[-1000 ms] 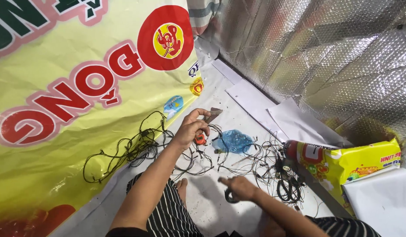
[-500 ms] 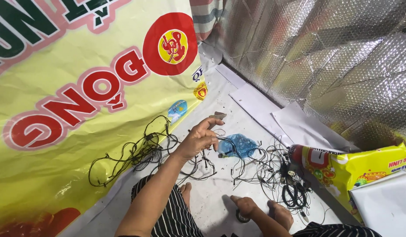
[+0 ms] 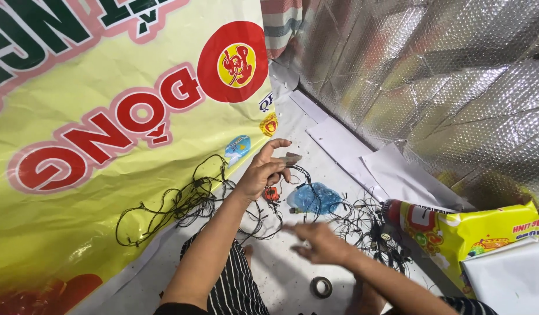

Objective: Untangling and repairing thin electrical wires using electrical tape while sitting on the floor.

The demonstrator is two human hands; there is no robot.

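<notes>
My left hand is raised over the floor and pinches a small grey-brown part from which a thin black wire hangs down. Just below it lie a small orange piece and a crumpled blue plastic bag. My right hand is blurred, hovers lower and nearer to me with fingers apart, and holds nothing. A dark roll of tape lies on the white floor just below that hand, apart from it.
Tangled black wires spread at the left, with more wires at the right. A yellow printed banner covers the left, silver bubble foil the right. A yellow packet and white sheets lie near the foil. Striped trousers.
My right hand has let go of the tape roll and risen toward the left hand. The left hand has lifted a little with the small part.
</notes>
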